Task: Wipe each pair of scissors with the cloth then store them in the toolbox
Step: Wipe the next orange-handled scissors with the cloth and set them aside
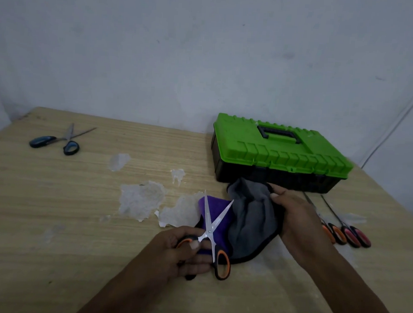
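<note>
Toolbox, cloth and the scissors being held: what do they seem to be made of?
The toolbox looks like moulded plastic: matte green ribbed lid, black base. The cloth seems soft microfibre, grey and purple, bunching in folds. The held scissors have shiny, likely steel blades and orange-black plastic or rubbery handles.

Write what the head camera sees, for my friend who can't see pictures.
A person's left hand holds open orange-handled scissors over a purple-and-grey cloth gripped by the right hand. A closed green toolbox and blue-handled scissors sit on the wooden table.
</note>
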Action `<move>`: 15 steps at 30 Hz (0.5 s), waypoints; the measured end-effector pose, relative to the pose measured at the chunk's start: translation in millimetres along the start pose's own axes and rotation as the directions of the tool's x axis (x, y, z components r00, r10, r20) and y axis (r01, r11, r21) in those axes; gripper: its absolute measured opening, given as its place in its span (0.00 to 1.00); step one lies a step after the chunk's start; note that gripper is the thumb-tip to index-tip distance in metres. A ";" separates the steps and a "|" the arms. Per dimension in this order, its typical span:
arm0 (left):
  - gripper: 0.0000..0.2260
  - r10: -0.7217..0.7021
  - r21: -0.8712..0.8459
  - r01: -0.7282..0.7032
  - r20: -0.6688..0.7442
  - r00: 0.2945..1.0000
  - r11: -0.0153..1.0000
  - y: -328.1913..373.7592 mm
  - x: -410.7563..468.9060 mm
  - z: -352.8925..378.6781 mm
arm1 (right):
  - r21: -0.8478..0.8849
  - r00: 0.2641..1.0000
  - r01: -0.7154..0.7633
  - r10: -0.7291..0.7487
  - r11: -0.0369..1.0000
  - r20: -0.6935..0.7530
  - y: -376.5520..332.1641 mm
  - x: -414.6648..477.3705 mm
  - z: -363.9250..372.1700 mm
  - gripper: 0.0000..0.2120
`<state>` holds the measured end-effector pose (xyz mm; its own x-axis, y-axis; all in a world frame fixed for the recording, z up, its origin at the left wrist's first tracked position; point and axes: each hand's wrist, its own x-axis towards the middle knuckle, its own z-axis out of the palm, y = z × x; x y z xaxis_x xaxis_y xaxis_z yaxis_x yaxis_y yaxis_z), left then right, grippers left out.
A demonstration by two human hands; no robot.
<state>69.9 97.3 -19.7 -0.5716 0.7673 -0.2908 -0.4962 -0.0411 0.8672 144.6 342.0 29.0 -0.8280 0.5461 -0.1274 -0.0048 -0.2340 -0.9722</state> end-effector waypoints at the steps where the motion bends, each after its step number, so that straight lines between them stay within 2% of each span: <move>1: 0.11 0.000 0.002 0.000 0.004 1.000 1.000 0.1 -0.1 -0.2 | -0.026 0.999 0.035 -0.036 0.999 -0.017 -2.3 -6.0 5.5 0.14; 5: 0.11 -0.013 -0.012 0.013 0.001 1.000 1.000 0.5 0.7 -0.3 | -0.244 0.983 0.185 -0.180 0.952 0.044 -9.8 -28.7 25.0 0.12; 7: 0.10 -0.021 -0.036 0.021 -0.007 1.000 0.999 1.3 1.0 0.6 | -0.404 0.957 0.288 -0.270 0.868 0.103 -8.8 -38.7 34.2 0.13; 8: 0.10 -0.025 -0.048 0.025 -0.011 1.000 0.999 1.9 0.9 1.4 | -0.500 0.935 0.352 -0.314 0.791 0.163 -4.8 -42.7 37.6 0.14; 10: 0.09 -0.032 -0.060 0.031 -0.024 0.999 0.998 3.0 0.7 3.3 | -0.686 0.876 0.481 -0.327 0.547 0.354 11.5 -48.7 42.3 0.14; 13: 0.09 -0.043 -0.080 0.038 -0.070 0.997 0.996 2.5 2.1 5.3 | -0.792 0.775 0.611 -0.216 0.014 0.594 49.5 -50.7 44.3 0.19; 14: 0.08 -0.049 -0.085 0.041 -0.084 0.995 0.995 2.3 2.8 5.6 | -0.775 0.751 0.624 -0.194 -0.103 0.631 57.1 -50.6 45.3 0.23; 15: 0.08 -0.052 -0.083 0.045 -0.093 0.994 0.996 2.5 3.4 5.8 | -0.769 0.745 0.616 -0.192 -0.171 0.639 59.6 -48.8 47.6 0.26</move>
<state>70.5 103.5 -16.1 -0.6031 0.7056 -0.3720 -0.5739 -0.0600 0.8167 158.1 263.1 -13.4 -0.9741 -0.0619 0.2174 -0.0774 0.9950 -0.0634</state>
